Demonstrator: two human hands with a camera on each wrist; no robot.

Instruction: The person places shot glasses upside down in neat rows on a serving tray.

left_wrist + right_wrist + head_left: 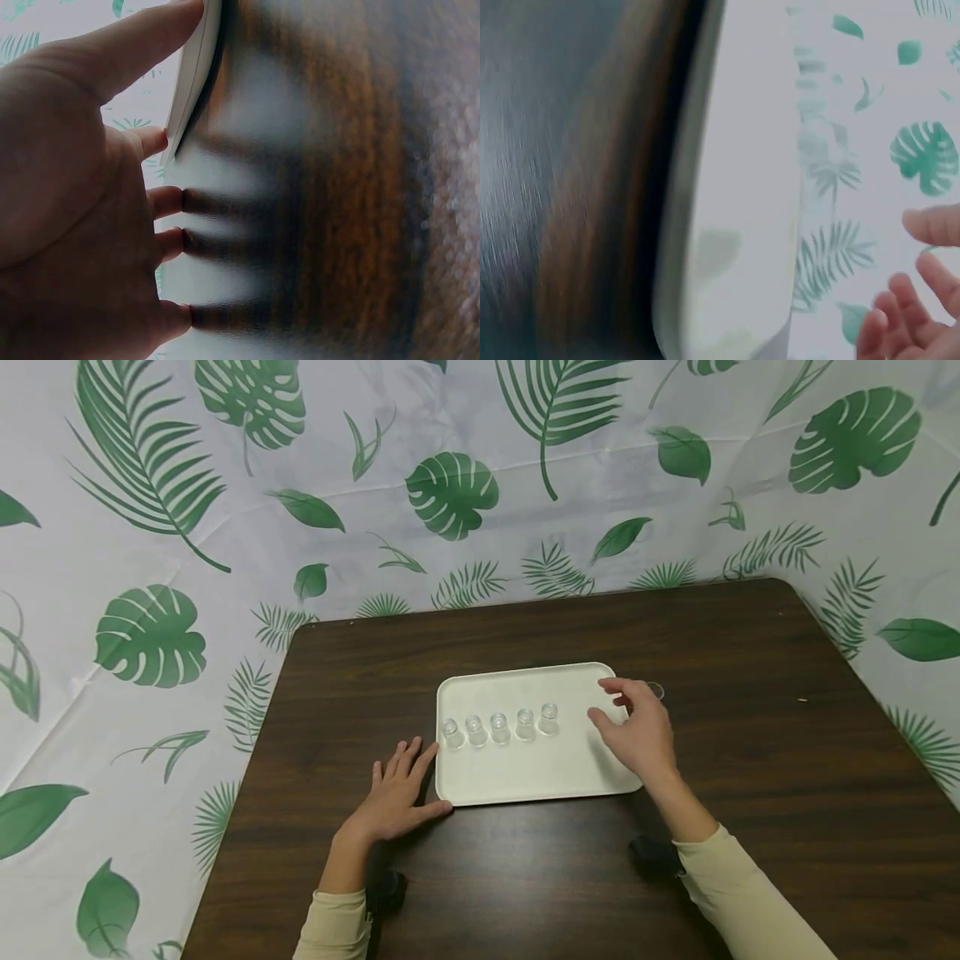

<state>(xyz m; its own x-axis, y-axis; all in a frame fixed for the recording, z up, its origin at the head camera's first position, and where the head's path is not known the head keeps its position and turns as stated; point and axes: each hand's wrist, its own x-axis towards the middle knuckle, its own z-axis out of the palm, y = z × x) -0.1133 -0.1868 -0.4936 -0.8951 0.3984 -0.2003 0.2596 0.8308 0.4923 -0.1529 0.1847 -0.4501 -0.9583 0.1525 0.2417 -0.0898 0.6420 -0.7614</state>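
Note:
Several small clear vials [499, 727], each with a narrower rounded top, stand in a slanting row on a white rectangular tray [487, 781]. My left hand [393, 797] lies with spread fingers at the tray's near left corner. In the left wrist view, its thumb [150, 46] and index finger reach the tray's rim [196, 64], while the other fingertips meet the table. Over the tray's right end is my right hand [640, 732], thumb and fingers bent apart with nothing between them. The right wrist view also shows those fingers [909, 304] empty.
A clear round rim [656, 690] shows just behind the right hand, mostly hidden by it. The dark wood table [360, 693] carries the tray. A small light speck [802, 699] lies at right. Behind hangs a leaf-patterned cloth [337, 552].

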